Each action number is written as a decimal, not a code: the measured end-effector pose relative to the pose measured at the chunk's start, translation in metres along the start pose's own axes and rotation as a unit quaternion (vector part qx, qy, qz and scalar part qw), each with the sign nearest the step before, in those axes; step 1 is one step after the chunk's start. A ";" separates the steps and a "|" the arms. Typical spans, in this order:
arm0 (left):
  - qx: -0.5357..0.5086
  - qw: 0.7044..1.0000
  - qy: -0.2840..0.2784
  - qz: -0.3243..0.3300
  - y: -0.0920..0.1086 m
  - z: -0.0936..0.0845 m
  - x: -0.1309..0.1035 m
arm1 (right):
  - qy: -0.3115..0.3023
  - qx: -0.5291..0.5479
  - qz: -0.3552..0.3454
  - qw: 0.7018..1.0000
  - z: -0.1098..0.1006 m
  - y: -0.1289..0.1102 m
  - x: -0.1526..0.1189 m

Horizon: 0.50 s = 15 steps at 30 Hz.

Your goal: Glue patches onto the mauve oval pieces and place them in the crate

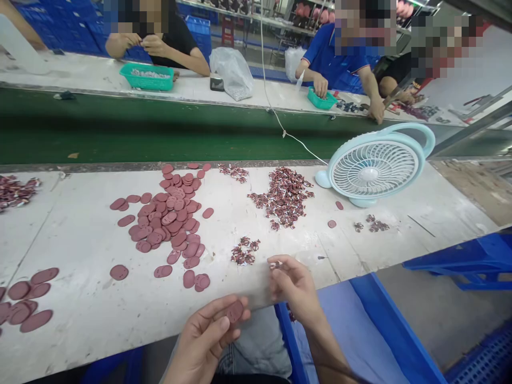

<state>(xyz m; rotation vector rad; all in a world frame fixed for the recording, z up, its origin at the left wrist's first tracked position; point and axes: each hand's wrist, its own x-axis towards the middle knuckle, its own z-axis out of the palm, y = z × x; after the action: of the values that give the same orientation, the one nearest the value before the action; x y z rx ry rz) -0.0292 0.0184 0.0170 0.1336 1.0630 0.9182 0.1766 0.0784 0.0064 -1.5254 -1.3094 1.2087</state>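
Note:
My left hand [206, 333] pinches a reddish-brown oval disc [235, 311] between thumb and fingers, just off the table's front edge. To its right, my right hand [294, 285] closes thumb and fingertips on a small brown-and-white piece [275, 265], slightly smeared by motion. A small cluster of similar pieces [245, 250] lies on the table beyond my hands. Behind it is a larger heap of brown-and-white pieces [286, 197]. To the left spreads a pile of reddish-brown oval discs [170, 210], some with small holes.
A light-blue fan [374, 170] stands at the table's right, its cable running back. A blue bin [384, 325] sits below the front edge. More discs [30, 301] lie at far left. Across the green belt [160, 133], people work beside green baskets [147, 77].

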 end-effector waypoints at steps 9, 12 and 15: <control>0.009 1.000 -0.002 0.008 0.003 0.008 -0.002 | -0.015 0.256 0.017 0.966 -0.010 0.009 -0.026; 0.015 1.000 0.000 0.017 -0.001 0.009 -0.002 | -0.049 0.244 -0.006 0.968 -0.006 0.006 -0.038; 0.026 0.999 -0.005 0.028 -0.004 0.009 -0.003 | -0.051 0.192 0.018 0.980 0.001 -0.006 -0.051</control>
<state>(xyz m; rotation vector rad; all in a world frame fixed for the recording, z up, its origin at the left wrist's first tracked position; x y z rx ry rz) -0.0202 0.0168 0.0214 0.2115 1.0796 0.9389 0.1728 0.0292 0.0203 -1.2252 -1.0400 1.4813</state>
